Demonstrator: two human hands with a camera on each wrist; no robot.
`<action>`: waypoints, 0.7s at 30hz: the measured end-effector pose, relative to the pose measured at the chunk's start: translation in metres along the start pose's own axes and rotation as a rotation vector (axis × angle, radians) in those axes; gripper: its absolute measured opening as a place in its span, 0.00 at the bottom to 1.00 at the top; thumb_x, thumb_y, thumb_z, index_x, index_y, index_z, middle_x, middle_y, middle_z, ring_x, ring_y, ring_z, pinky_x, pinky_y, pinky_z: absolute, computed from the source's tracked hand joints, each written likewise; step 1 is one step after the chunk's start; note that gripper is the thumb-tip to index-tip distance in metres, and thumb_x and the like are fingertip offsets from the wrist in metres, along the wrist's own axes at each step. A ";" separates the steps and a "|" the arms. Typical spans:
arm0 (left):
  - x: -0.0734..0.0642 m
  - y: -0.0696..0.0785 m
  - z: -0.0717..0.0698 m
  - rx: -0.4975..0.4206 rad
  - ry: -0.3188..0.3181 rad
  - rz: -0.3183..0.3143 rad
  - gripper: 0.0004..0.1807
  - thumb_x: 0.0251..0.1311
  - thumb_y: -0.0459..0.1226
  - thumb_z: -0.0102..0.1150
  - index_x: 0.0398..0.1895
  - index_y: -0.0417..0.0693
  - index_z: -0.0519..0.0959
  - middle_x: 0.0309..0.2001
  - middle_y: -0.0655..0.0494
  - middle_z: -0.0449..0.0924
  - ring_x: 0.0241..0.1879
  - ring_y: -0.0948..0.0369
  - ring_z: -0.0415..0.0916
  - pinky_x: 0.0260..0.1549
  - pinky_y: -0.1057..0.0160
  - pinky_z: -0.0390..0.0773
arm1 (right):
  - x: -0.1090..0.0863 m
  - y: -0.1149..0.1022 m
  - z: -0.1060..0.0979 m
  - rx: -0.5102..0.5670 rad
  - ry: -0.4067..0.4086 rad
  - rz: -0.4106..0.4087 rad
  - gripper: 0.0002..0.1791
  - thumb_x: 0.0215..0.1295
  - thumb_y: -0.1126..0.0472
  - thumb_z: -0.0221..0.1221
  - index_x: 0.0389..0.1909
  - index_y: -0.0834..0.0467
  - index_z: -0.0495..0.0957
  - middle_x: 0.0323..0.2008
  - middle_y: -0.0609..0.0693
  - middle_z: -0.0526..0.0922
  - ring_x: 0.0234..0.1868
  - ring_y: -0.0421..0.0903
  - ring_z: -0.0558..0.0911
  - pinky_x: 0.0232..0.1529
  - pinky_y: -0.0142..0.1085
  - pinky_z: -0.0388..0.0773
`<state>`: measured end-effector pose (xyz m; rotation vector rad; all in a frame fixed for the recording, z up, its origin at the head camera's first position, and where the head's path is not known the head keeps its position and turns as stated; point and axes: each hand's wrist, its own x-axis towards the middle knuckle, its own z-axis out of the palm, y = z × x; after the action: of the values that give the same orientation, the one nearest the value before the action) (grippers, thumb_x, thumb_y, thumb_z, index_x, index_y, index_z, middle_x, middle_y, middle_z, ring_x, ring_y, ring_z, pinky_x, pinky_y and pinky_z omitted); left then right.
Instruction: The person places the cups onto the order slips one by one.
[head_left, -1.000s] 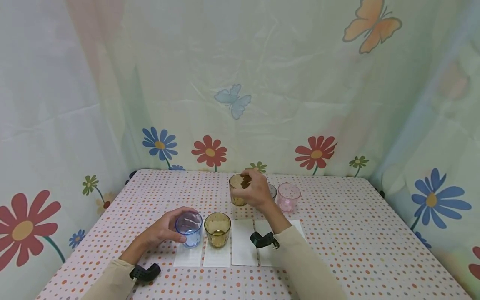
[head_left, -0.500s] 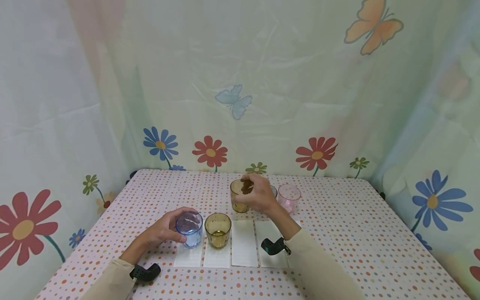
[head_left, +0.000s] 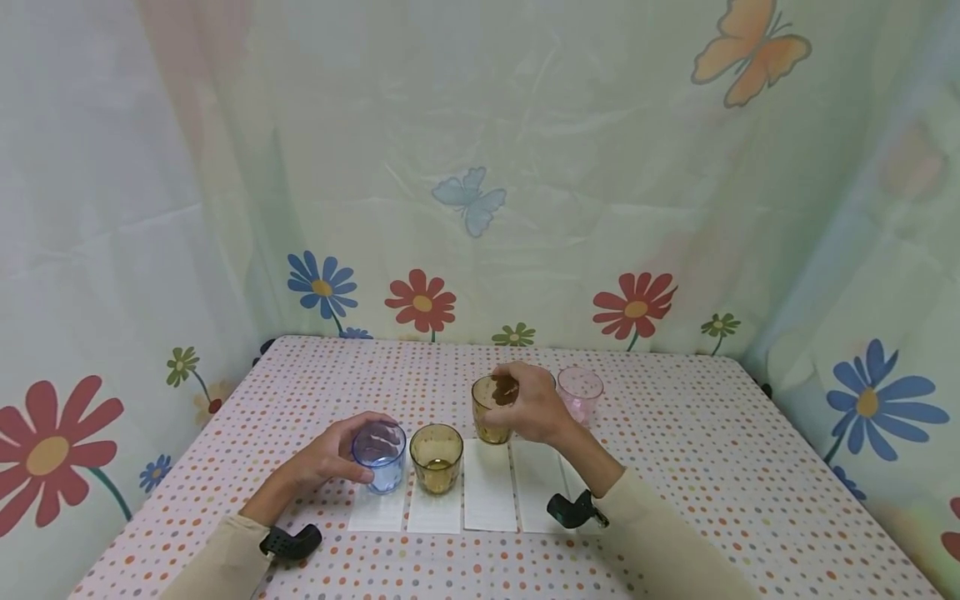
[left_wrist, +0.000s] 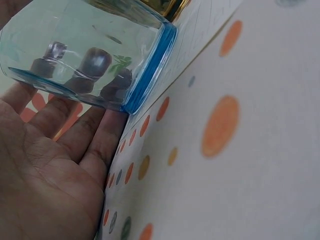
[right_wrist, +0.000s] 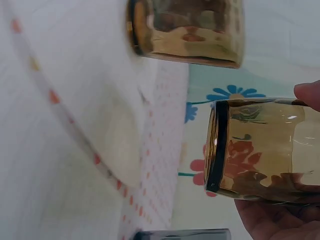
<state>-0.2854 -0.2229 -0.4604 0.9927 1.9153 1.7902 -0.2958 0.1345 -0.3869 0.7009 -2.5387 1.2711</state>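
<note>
My left hand [head_left: 330, 457] grips a blue glass [head_left: 379, 455] standing on the leftmost white paper strip [head_left: 375, 517]; in the left wrist view its fingers [left_wrist: 95, 145] wrap the blue glass [left_wrist: 95, 55]. My right hand [head_left: 528, 408] holds an amber glass [head_left: 489, 412] by its rim, lifted above the far end of the third strip [head_left: 489, 496]. The right wrist view shows that amber glass [right_wrist: 260, 145] in the air. A second amber glass [head_left: 436, 458] stands on the second strip [head_left: 433, 515], also seen as an amber glass [right_wrist: 187, 30] from the right wrist.
A pink glass [head_left: 579, 394] stands behind my right hand, with a clear glass beside it mostly hidden. A fourth paper strip [head_left: 536, 487] lies bare. The dotted tablecloth [head_left: 712, 467] covers the table; flowered curtains [head_left: 225, 208] close it in at back and sides.
My right hand has carried the amber glass toward me and slightly right, from the back row to above the third strip. The left hand and blue glass have not moved.
</note>
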 end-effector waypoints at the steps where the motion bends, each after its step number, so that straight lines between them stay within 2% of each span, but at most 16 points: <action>1: 0.000 0.000 0.000 0.002 0.002 0.000 0.42 0.53 0.29 0.70 0.72 0.32 0.62 0.64 0.34 0.71 0.63 0.49 0.73 0.61 0.58 0.75 | -0.001 0.001 0.000 -0.001 -0.009 -0.003 0.31 0.40 0.59 0.74 0.49 0.65 0.79 0.38 0.54 0.83 0.38 0.51 0.82 0.38 0.37 0.81; 10: -0.001 0.000 -0.001 0.009 -0.002 0.000 0.42 0.53 0.30 0.70 0.72 0.34 0.63 0.64 0.34 0.71 0.63 0.49 0.73 0.61 0.58 0.74 | -0.014 0.011 0.003 0.014 -0.085 0.039 0.33 0.40 0.59 0.75 0.51 0.64 0.78 0.40 0.54 0.82 0.41 0.49 0.81 0.42 0.38 0.81; 15: 0.000 -0.001 -0.002 0.009 -0.005 0.009 0.42 0.53 0.30 0.70 0.72 0.35 0.63 0.64 0.33 0.71 0.63 0.49 0.73 0.61 0.59 0.74 | -0.020 0.013 0.006 0.050 -0.129 0.006 0.33 0.41 0.60 0.75 0.51 0.65 0.78 0.40 0.55 0.84 0.42 0.50 0.83 0.44 0.41 0.83; 21: -0.001 -0.002 -0.001 0.003 -0.003 0.004 0.43 0.53 0.29 0.70 0.72 0.33 0.62 0.64 0.33 0.71 0.63 0.49 0.73 0.61 0.59 0.74 | -0.027 0.013 0.011 0.005 -0.136 -0.022 0.33 0.39 0.58 0.76 0.50 0.64 0.79 0.41 0.51 0.82 0.42 0.48 0.81 0.44 0.45 0.83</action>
<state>-0.2863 -0.2243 -0.4619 1.0003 1.9163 1.7868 -0.2796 0.1407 -0.4136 0.8413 -2.6272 1.2631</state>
